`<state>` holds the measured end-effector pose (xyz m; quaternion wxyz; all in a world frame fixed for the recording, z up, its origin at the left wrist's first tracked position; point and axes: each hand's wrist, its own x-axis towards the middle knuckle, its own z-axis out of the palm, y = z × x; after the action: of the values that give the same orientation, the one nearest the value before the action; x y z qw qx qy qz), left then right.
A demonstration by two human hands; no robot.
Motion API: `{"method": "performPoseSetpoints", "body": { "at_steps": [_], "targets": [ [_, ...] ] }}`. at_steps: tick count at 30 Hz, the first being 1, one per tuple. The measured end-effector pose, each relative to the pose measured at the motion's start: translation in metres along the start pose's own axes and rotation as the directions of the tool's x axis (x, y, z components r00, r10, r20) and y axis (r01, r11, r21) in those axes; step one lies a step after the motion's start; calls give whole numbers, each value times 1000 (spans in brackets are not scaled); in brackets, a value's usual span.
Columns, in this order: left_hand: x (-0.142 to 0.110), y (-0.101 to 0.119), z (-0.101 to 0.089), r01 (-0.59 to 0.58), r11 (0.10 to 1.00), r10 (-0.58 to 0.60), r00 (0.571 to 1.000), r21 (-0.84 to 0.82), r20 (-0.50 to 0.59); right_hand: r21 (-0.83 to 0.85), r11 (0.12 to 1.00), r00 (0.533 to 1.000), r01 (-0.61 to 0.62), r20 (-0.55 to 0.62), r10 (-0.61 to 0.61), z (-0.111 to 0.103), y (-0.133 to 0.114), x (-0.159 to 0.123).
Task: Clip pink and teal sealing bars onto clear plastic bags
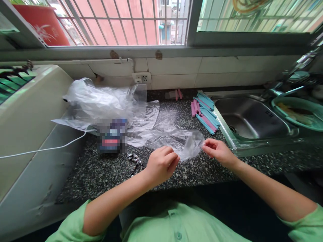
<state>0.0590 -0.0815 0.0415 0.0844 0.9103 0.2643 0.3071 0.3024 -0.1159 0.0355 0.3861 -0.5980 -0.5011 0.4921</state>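
Note:
Between my hands, above the speckled counter, stretches a clear plastic bag (pixel 188 143). My right hand (pixel 219 151) pinches its right end between thumb and fingers. Closed at the bag's near left edge is my left hand (pixel 163 164), its fingertips on the plastic and partly hidden from view. Further left, a heap of clear plastic bags (pixel 101 101) lies on the counter, with loose sheets reaching toward my hands. Several blue and pink strips (pixel 205 112) are piled beyond my right hand, beside the sink. Two more pink strips (pixel 178 94) lie near the wall.
A steel sink (pixel 252 117) is set into the counter at right, with a green basket (pixel 300 109) beside it. At left are a blurred-out device (pixel 112 136), a white cable (pixel 50 150) and a beaded string (pixel 135 161). A wall socket (pixel 142 78) sits behind.

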Motion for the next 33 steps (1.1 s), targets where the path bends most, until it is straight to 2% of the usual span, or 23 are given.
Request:
{"method": "performPoseSetpoints", "body": {
  "at_steps": [2, 4, 7, 10, 12, 14, 16, 20, 23, 25, 28, 31, 33],
  "targets": [
    [-6, -2, -2, 18, 989, -17, 1000, -148, 7, -35, 999, 1000, -5, -16, 4, -11, 3, 2],
    [-12, 0, 0, 22, 986, -20, 1000, -166, 14, -47, 999, 999, -12, -38, 10, -16, 5, 3],
    [-12, 8, 12, -74, 994, 76, 997, 78, -21, -10, 1000, 997, -11, -80, 10, -12, 5, 2],
    [0, 13, 24, -168, 921, 201, 978, 352, -60, 22, 1000, 997, -6, -82, 7, -3, 1, 0],
    [8, 12, 27, -138, 894, 206, 971, 427, -117, 19, 1000, 998, -3, -64, 5, -1, 0, -2],
    [13, 10, 28, -82, 900, 171, 970, 427, -173, -2, 1000, 999, 0, -45, 0, -2, 0, -3],
    [14, 7, 27, -90, 913, 168, 972, 399, -165, -33, 999, 1000, 1, -27, -2, -5, 0, -5],
    [9, 9, 28, -187, 945, 215, 974, 268, -76, -92, 996, 1000, 8, -7, -9, -13, 3, -4],
    [2, 16, 34, -150, 982, 158, 985, 113, -63, -150, 989, 1000, 15, -15, -17, -23, 7, 2],
    [-4, 22, 39, -156, 988, 156, 988, 13, -6, -182, 983, 999, 20, -30, -26, -32, 11, 8],
    [-15, 30, 41, -230, 963, 246, 963, -141, 110, -227, 974, 999, 2, -39, -11, -46, 18, 16],
    [-23, 31, 29, -297, 922, 345, 922, -248, 176, -204, 976, 997, -73, -25, 69, -58, 20, 20],
    [-23, 21, 13, -358, 896, 400, 908, -261, 127, -132, 986, 995, -104, 0, 105, -63, 20, 21]
  ]
}}
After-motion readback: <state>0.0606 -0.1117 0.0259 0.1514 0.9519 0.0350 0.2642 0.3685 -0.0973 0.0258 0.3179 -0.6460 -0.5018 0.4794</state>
